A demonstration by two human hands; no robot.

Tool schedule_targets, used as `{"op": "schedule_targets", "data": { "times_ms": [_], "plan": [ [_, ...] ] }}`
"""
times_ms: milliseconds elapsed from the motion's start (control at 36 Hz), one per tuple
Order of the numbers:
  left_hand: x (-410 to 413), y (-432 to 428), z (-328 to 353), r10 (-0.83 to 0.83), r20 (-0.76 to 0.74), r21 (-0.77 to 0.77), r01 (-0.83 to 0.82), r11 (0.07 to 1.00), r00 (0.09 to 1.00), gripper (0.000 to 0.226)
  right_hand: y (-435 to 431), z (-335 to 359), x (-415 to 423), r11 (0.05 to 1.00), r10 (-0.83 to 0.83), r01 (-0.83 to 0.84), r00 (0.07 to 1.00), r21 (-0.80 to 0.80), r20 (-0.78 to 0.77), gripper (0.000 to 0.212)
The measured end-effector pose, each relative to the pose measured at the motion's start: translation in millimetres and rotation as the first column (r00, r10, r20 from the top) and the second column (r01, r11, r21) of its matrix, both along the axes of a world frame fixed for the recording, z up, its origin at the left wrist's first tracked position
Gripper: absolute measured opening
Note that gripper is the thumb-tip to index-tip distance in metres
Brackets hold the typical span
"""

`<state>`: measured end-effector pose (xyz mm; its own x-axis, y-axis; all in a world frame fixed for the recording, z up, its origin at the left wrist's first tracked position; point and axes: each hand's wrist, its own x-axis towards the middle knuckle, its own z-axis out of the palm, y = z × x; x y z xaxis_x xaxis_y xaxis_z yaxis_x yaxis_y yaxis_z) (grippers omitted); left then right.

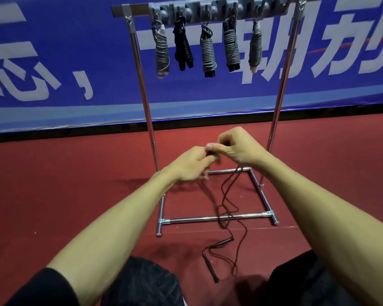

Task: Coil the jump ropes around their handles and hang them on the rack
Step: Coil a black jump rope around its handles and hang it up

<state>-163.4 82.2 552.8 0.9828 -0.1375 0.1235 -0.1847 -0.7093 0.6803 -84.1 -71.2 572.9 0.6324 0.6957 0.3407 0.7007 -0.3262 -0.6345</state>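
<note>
Rope (224, 195)?
— Thin and dark, held up in front of the rack (147, 107), trailing in loose loops over the rack's lower front bar and down onto the red floor (75, 184).

Ends of it?
— Both on the floor: far handle (222, 242) just this side of the rack's base, near handle (210, 268) closer in, lying at an angle.

Left hand (191, 163)?
— Fingers curled, pinching the rope up by the thumb; blurred, so nothing finer to tell.

Right hand (237, 149)?
— Curled too, thumb stretched leftward, nipping the same rope, close against the left hand.

Up top?
— Five coiled ropes (208, 51) hanging side by side from hooks on the top bar, four grey and one black, against a blue banner (53, 62).
</note>
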Motion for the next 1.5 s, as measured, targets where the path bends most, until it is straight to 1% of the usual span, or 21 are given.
{"op": "schedule_targets", "data": {
  "times_ms": [111,222,278,333,389,417,472,556,583,639,722,861,944,1000,1028,1056,1111,1194,1306,1417,1500],
  "plan": [
    [-9,45,5,-0.015,0.163,0.383,-0.049,0.922,0.986,0.029,-37,-7,10,0.985,-0.026,0.030,0.999,-0.172,0.021,0.042],
    [-25,100,-2,0.153,0.144,0.327,-0.193,0.925,0.978,0.033,-65,-24,17,0.978,-0.103,0.113,0.993,-0.173,0.063,0.044],
    [-35,115,-9,0.196,0.017,0.297,-0.192,0.935,0.980,0.029,-69,-32,19,0.981,-0.141,0.148,0.988,-0.129,0.060,0.040],
    [-40,119,-20,0.182,-0.177,0.289,-0.126,0.949,0.967,0.003,-61,-35,16,0.986,-0.131,0.137,0.989,-0.097,0.069,0.040],
    [-42,105,-25,0.122,-0.302,0.270,-0.038,0.962,0.946,0.060,-44,-31,8,0.995,-0.079,0.083,0.993,-0.055,0.082,0.034],
    [-41,93,-25,0.083,-0.317,0.238,-0.006,0.971,0.945,0.079,-33,-28,3,0.998,-0.048,0.052,0.995,-0.039,0.090,0.030],
    [-33,65,-18,-0.025,-0.312,0.062,0.047,0.997,0.950,0.086,-14,-22,-4,0.999,-0.006,0.012,0.994,-0.045,0.111,0.027],
    [-22,23,-6,-0.118,-0.319,-0.359,-0.005,0.933,0.940,0.065,2,-17,-13,0.994,0.045,-0.029,0.989,-0.107,0.142,0.022],
    [-19,13,-4,-0.086,-0.308,-0.399,-0.047,0.916,0.947,0.049,3,-16,-13,0.994,0.055,-0.041,0.988,-0.099,0.144,0.019],
    [-13,3,-4,0.012,-0.134,-0.262,-0.047,0.964,0.991,0.020,1,-17,-12,0.997,0.050,-0.043,0.991,-0.063,0.126,0.021],
    [-10,11,0,-0.023,0.083,0.166,0.009,0.986,0.996,0.036,-13,-22,-9,0.994,0.101,-0.100,0.995,-0.031,0.007,0.022],
    [-25,53,13,0.073,0.269,0.093,-0.101,0.990,0.960,0.030,-55,-36,6,0.996,-0.036,0.037,0.999,-0.077,0.006,0.040],
    [-31,99,3,0.229,0.201,0.105,-0.254,0.962,0.952,0.034,-81,-43,14,0.990,-0.127,0.127,0.992,-0.061,-0.009,0.045],
    [-35,109,-4,0.211,-0.047,0.260,-0.192,0.946,0.976,0.019,-82,-39,15,0.990,-0.141,0.141,0.990,-0.022,-0.011,0.049],
    [-35,105,-6,0.186,-0.135,0.318,-0.135,0.938,0.973,0.022,-76,-35,13,0.993,-0.122,0.122,0.993,-0.005,-0.004,0.050],
    [-33,95,-4,0.163,-0.145,0.323,-0.109,0.940,0.976,0.045,-68,-28,10,0.996,-0.088,0.088,0.996,0.007,0.015,0.048],
    [-23,60,6,0.109,-0.115,0.138,-0.092,0.986,0.987,0.059,-46,-14,3,1.000,-0.027,0.027,0.997,-0.002,0.076,0.043],
    [-7,2,23,-0.023,-0.224,-0.196,-0.022,0.980,0.974,0.029,-24,7,-3,0.999,0.020,-0.015,0.992,-0.038,0.122,0.031],
    [-3,-5,24,0.024,-0.011,-0.119,-0.025,0.993,1.000,0.037,-39,11,4,0.998,0.045,-0.042,0.997,-0.039,0.062,0.031],
    [-10,36,35,0.234,0.150,-0.342,-0.171,0.924,0.961,0.041,-79,-17,18,0.993,-0.060,0.067,0.996,-0.101,0.068,0.044],
    [-20,79,32,0.302,0.157,-0.241,-0.260,0.935,0.940,0.040,-106,-44,29,0.985,-0.167,0.167,0.986,-0.039,-0.010,0.042]
  ]
}}
